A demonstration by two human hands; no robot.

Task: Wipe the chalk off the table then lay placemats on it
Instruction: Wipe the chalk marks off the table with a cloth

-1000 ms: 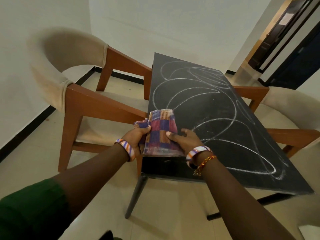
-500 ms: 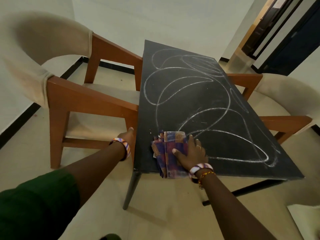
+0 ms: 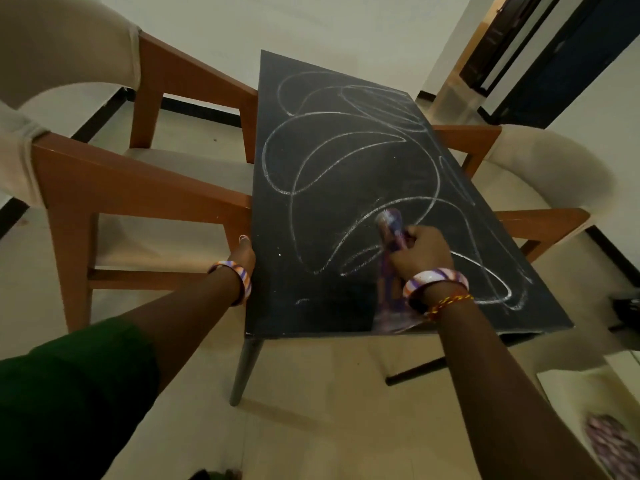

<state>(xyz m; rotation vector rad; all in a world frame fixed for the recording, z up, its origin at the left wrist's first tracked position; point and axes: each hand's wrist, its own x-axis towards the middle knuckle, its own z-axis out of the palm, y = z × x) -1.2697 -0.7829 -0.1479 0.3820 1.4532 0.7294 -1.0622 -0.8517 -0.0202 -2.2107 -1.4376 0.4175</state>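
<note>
Your right hand (image 3: pixel 420 252) grips the cloth (image 3: pixel 389 223); your left hand (image 3: pixel 244 252) braces the table (image 3: pixel 311 306) edge, grip unclear; bunched cloth may only smear the chalk (image 3: pixel 298 157).

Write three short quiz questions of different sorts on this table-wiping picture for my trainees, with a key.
1. True or false: the chalk marks are all wiped off the table.
2. Which hand grips the cloth? A left, B right.
3. Fill in: the left hand rests at the table's ____ edge.

Key: 1 false, loops cover most of the top; 2 B, the right hand; 3 left.
</note>
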